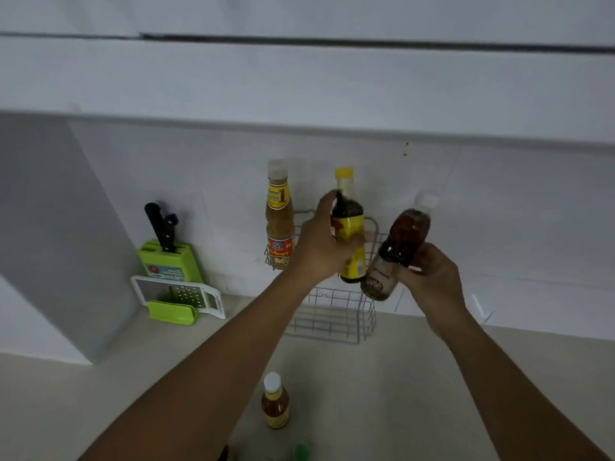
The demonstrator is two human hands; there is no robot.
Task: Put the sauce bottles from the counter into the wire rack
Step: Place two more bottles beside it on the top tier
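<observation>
A two-tier wire rack [332,322] hangs on the white wall. In its upper tier a pale sauce bottle [280,221] with a red and yellow label stands upright at the left. My left hand [321,242] grips a dark bottle with a yellow label and yellow cap [349,224], held upright at the upper tier. My right hand [432,274] holds a brown bottle with a white cap [399,247], tilted to the right, just right of the rack. On the counter below stands an orange sauce bottle with a white cap [275,400].
A green knife block [169,261] with black-handled knives stands at the left by the wall, with a white and green grater [181,299] in front. A green cap [301,451] shows at the bottom edge. An upper cabinet [299,78] overhangs the rack.
</observation>
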